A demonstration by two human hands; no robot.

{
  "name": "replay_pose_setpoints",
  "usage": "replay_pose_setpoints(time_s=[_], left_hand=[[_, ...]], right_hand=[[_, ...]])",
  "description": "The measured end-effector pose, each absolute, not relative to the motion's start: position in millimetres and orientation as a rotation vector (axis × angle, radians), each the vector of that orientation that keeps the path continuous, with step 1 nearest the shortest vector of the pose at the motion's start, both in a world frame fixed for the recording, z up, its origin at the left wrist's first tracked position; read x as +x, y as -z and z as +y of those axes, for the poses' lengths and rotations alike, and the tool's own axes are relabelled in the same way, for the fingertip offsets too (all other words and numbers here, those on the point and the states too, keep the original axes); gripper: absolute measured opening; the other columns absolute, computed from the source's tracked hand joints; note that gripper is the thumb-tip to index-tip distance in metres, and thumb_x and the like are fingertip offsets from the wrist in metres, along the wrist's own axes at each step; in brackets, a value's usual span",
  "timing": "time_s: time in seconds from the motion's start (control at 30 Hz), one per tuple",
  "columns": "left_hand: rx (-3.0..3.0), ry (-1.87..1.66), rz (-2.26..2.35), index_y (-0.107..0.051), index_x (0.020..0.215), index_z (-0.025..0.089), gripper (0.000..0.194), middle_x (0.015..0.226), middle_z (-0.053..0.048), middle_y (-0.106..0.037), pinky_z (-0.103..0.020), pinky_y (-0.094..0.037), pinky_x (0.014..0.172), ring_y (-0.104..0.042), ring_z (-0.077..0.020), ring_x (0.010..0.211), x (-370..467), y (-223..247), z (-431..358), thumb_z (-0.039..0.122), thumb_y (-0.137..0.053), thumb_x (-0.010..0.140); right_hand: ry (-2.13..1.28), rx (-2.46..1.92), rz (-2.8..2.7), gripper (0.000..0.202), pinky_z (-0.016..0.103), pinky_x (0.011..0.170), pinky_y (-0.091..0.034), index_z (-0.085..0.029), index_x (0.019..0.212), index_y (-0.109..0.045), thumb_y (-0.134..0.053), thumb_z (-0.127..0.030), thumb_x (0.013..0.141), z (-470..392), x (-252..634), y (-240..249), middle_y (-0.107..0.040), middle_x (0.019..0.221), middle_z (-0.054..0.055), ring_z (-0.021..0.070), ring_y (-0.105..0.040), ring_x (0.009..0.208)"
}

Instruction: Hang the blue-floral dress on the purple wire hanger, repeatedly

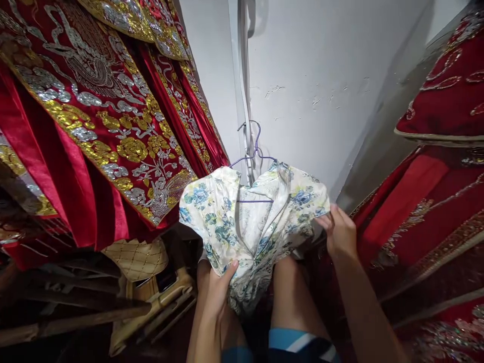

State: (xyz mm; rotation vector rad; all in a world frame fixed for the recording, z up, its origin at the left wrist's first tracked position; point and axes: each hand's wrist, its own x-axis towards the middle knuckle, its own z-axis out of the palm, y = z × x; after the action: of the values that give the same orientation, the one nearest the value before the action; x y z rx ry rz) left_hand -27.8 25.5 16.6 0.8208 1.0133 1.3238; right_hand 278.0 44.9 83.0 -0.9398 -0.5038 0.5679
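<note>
A white short-sleeved dress with blue and green flowers [223, 217] hangs on a thin purple hanger [258, 151]. The hanger's hook is up beside a black hook on a pale metal upright. My left hand [223, 282] grips the front of the dress low on the left, thumb on top and the other fingers hidden behind the cloth. At the right sleeve's edge, my right hand [340, 229] pinches the fabric, its fingertips partly behind it. The neckline falls open in a V, and the lower part of the dress drops in folds between my knees.
Red garments with gold and silver sequins [132, 136] hang close on the left. More red embroidered cloth [423, 201] fills the right side. A metal upright [242, 65] stands against the white wall [313, 65]. Wooden or bamboo furniture [159, 307] is at the lower left.
</note>
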Motion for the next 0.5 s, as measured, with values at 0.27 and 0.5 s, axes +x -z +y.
replay_pose_setpoints(time_s=[0.27, 0.5], left_hand=[[0.865, -1.248, 0.979, -0.064, 0.135, 0.019, 0.080, 0.127, -0.014, -0.070, -0.045, -0.045, 0.113, -0.061, -0.0359, 0.126, 2, -44, 7, 0.045, -0.089, 0.064], [0.860, -1.295, 0.956, -0.063, 0.134, 0.020, 0.070, 0.136, -0.013, -0.066, -0.041, -0.041, 0.116, -0.057, -0.0320, 0.133, -7, -45, 5, 0.037, -0.086, 0.071]], right_hand=[[-1.111, -1.099, -0.834, 0.046, 0.029, 0.045, -0.040, -0.023, 0.067, -0.058, -0.062, -0.065, 0.084, -10, 152, -16, -0.054, 0.055, 0.000, 0.0166, -0.051, 0.048], [-1.195, -1.105, -1.163, 0.052, 0.025, 0.052, -0.034, -0.023, 0.069, -0.045, -0.052, -0.069, 0.091, -3, 132, -32, -0.044, 0.056, -0.005, 0.0115, -0.039, 0.050]])
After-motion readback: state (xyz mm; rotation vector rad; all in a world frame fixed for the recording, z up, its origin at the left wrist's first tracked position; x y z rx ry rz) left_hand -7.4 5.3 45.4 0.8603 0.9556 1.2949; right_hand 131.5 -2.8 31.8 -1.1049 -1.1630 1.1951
